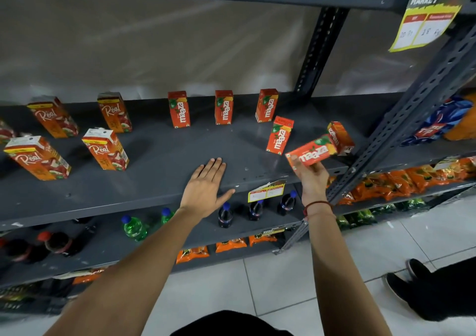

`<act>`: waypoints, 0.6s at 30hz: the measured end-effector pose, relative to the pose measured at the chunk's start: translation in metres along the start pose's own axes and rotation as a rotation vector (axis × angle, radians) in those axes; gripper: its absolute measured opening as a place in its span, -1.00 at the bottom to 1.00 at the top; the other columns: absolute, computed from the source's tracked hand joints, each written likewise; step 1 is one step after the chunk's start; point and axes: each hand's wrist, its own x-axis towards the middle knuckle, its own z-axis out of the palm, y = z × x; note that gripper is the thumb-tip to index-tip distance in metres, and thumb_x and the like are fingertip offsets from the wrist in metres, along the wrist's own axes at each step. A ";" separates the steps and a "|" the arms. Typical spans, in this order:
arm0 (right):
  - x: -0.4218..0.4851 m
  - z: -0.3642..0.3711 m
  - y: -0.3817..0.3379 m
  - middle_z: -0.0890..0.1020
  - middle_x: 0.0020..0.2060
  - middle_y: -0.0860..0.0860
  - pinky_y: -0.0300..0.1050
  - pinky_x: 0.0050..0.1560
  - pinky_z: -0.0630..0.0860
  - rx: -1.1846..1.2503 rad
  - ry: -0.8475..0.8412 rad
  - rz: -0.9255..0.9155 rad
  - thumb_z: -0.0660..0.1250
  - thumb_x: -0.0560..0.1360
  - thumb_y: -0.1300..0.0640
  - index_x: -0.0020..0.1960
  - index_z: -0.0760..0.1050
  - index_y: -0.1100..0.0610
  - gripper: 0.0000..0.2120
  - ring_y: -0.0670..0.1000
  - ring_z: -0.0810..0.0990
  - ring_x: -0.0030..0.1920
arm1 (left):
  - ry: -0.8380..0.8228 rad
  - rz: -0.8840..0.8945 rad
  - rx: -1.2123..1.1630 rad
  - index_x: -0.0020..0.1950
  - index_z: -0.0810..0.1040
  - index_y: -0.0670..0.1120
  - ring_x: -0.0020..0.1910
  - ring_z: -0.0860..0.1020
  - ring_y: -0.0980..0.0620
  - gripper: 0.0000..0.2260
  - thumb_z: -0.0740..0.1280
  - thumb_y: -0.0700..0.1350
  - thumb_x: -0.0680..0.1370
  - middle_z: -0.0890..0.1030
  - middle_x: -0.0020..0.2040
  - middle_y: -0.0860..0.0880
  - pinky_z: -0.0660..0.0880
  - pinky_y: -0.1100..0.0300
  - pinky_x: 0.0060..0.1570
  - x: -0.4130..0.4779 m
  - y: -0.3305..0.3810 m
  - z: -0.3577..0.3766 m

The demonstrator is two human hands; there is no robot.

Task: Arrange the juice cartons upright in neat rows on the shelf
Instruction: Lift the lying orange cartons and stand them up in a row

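Note:
On the grey shelf (159,170) three small red Maaza cartons stand upright in a back row (223,107). A fourth Maaza carton (279,136) stands in front of them to the right, and a fifth (340,137) stands near the right upright. My right hand (311,174) holds another Maaza carton (310,151) tilted on its side above the shelf's front right. Flat on the shelf's front edge lies my left hand (206,186), fingers spread, holding nothing. Several larger orange Real cartons (107,150) stand at the left in two rows.
A slotted metal upright (401,129) crosses at the right, close to the held carton. Soft-drink bottles (226,216) stand on the shelf below, with orange snack packs (401,181) lower and to the right. A yellow price tag (266,191) hangs from the shelf edge. Someone's black shoes (412,281) are on the tiled floor.

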 end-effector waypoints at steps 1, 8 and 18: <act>-0.003 0.006 -0.001 0.62 -0.01 0.04 -0.34 -0.05 0.49 -0.065 -0.058 -0.036 0.48 0.39 0.26 0.14 0.52 0.25 -0.66 -0.08 0.60 -0.06 | 0.001 0.000 -0.003 0.50 0.10 -0.15 0.49 0.12 -0.04 -0.32 -0.02 0.29 0.54 0.18 0.51 -0.12 0.02 0.05 0.45 0.000 0.001 0.000; 0.007 0.076 -0.009 0.64 0.12 0.17 -0.02 0.23 0.51 -0.538 -0.394 -0.224 0.55 0.31 0.27 0.19 0.47 0.24 -0.51 0.08 0.62 0.11 | 0.013 0.000 -0.017 0.48 0.14 -0.16 0.48 0.16 -0.05 -0.33 0.02 0.27 0.53 0.22 0.50 -0.13 0.06 0.04 0.44 0.000 0.000 0.000; 0.032 0.119 0.004 0.55 0.27 0.20 0.09 0.34 0.41 -0.894 -0.634 -0.248 0.50 0.37 0.22 0.32 0.38 0.26 -0.43 0.17 0.52 0.29 | 0.009 0.005 -0.027 0.48 0.15 -0.16 0.48 0.16 -0.05 -0.33 0.02 0.27 0.53 0.22 0.50 -0.13 0.06 0.02 0.45 0.001 0.000 -0.001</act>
